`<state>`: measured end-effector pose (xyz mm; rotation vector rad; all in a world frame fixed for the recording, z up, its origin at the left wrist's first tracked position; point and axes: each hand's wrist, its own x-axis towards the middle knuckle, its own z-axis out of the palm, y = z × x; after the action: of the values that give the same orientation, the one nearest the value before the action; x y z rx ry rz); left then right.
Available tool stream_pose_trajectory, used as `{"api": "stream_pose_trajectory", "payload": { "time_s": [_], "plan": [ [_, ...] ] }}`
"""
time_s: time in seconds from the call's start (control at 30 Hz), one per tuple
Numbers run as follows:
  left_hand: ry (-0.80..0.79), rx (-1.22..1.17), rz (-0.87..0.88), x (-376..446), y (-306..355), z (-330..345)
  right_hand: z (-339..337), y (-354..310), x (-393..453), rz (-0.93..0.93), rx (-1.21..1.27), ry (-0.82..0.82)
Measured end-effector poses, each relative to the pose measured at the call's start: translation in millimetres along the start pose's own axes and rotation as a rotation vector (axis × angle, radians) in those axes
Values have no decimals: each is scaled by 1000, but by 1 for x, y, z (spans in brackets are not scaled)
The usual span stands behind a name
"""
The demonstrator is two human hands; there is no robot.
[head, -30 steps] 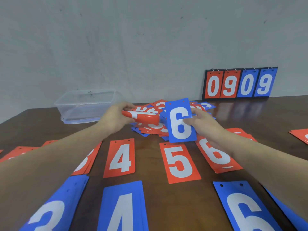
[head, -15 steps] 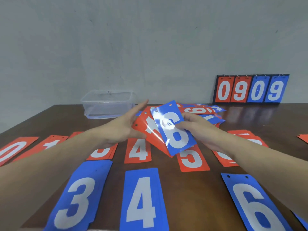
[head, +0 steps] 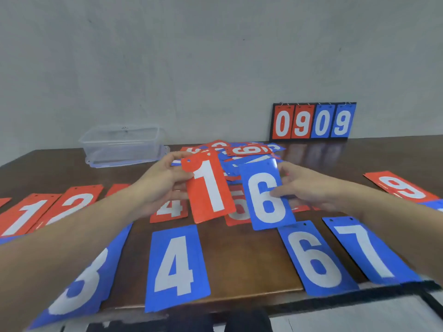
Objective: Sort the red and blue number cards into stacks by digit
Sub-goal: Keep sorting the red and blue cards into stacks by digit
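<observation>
Since half a second ago both cards have split apart: left hand (head: 160, 185) now pinches a red plastic "1" card (head: 208, 188) by its edge, right hand (head: 302, 185) pinches a blue plastic "6" card (head: 265, 197), both held above the dark wooden table (head: 239, 255). Forearms hide most of the blue "3" card (head: 81, 279) and the red "5" card (head: 237, 212). Unsorted pile of red and blue cards (head: 242, 154) behind is too jumbled to read. Clear plastic tub (head: 123, 144) looks upside down, contents unclear. Black flip scoreboard (head: 312, 121) reads 0909.
</observation>
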<state>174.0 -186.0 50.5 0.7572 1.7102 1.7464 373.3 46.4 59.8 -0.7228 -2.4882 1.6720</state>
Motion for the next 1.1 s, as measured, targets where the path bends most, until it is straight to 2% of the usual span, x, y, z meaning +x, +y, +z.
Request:
{"api": "stream_pose_trajectory", "payload": {
  "time_s": [0.13, 0.23, 0.4, 0.53, 0.67, 0.77, 1.1],
  "plan": [
    [-77, 16, -11, 4, -4, 33, -22, 13, -39, 61, -1, -17],
    [-128, 25, -11, 2, -4, 57, -28, 21, -64, 81, -92, -2],
    [-157, 77, 3, -8, 0, 79, -19, 39, -77, 73, -491, 177],
    [-149, 123, 7, -20, 6, 76, -9, 54, -74, 86, -738, 193],
    [-76, 154, 13, -29, 11, 62, -8, 50, -66, -2, -832, 251],
    [9, 160, 6, -38, 11, 49, -3, 41, -60, -68, -773, 246],
    [335, 211, -39, -92, 7, -31, 49, -4, -5, -290, -601, 39]
  ]
}}
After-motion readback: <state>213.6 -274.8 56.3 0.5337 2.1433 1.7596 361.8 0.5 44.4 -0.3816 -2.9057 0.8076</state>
